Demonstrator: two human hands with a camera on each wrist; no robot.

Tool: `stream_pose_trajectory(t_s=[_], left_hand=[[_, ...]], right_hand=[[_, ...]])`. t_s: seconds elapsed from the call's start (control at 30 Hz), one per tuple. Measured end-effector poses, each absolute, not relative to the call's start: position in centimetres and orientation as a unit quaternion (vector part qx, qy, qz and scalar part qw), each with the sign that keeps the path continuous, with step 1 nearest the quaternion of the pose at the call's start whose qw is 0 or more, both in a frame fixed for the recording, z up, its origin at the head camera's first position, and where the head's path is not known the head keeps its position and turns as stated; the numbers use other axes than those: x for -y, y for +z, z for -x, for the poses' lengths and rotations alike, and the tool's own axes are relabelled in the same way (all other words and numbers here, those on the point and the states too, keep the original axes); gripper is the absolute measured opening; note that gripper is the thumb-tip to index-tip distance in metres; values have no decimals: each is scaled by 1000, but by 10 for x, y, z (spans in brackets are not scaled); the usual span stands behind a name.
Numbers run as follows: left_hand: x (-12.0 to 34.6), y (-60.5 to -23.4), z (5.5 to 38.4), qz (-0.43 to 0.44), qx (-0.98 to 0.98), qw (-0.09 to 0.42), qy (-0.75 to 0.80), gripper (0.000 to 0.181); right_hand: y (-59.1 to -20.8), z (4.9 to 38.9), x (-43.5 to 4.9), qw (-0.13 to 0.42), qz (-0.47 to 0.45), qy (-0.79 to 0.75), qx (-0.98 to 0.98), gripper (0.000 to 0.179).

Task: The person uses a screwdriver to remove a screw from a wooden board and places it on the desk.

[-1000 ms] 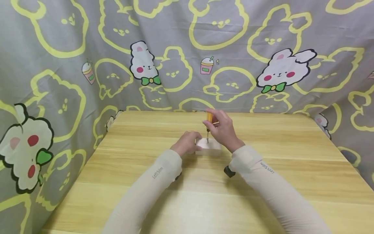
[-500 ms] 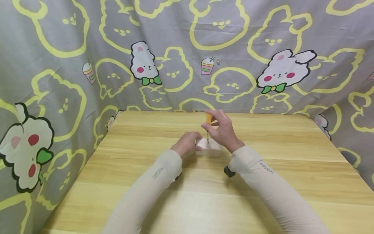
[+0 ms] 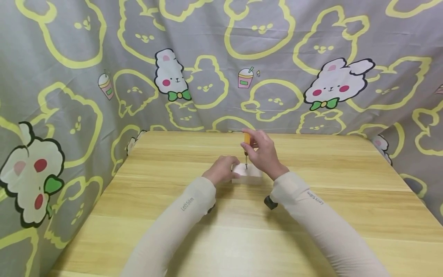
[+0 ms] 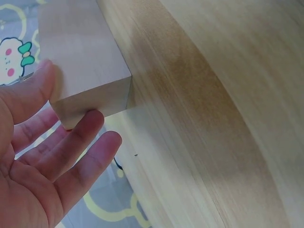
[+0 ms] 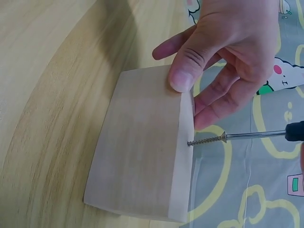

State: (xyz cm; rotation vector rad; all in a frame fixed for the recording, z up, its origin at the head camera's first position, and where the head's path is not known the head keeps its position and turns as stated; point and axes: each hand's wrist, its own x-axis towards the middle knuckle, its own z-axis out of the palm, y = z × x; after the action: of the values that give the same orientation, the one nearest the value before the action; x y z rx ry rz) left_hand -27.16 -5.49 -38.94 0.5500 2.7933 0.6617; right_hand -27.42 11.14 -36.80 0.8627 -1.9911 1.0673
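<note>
A pale wooden block [image 3: 252, 177] rests on the table, its top facing up. My left hand [image 3: 221, 169] grips the block's left end, thumb on the near side and fingers around the end, as the left wrist view also shows. Out of the block's top stands a threaded screw [image 5: 207, 140], only its tip sunk into the wood. The tip of a screwdriver [image 5: 259, 135] meets the screw head, in line with it. My right hand [image 3: 265, 152] pinches the screwdriver's orange handle between thumb and fingers, holding it upright above the block.
The wood-grain table [image 3: 311, 231] spreads around the block. A grey curtain [image 3: 214, 34] with cartoon animals hangs behind the table and along both sides. A black wrist device [image 3: 271, 202] sits under the right sleeve.
My right thumb and fingers have shifted around the screwdriver's handle and back, a small turning motion. The left hand and block have stayed in place.
</note>
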Motion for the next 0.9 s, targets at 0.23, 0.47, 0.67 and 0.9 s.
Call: stream_pose_trajectory(t_s=[0.23, 0.47, 0.67, 0.9], left_hand=[[55, -389, 273, -194, -951, 103, 218, 51], [55, -389, 273, -195, -952, 104, 213, 50], [54, -389, 273, -198, -952, 102, 210, 50], [55, -389, 272, -193, -952, 103, 213, 49]], right_hand=[[-369, 276, -112, 341, -347, 427, 762, 45], [-368, 274, -110, 323, -336, 448, 763, 44], [-370, 275, -108, 348, -320, 431, 769, 50], [-369, 275, -107, 354, -304, 425, 776, 42]])
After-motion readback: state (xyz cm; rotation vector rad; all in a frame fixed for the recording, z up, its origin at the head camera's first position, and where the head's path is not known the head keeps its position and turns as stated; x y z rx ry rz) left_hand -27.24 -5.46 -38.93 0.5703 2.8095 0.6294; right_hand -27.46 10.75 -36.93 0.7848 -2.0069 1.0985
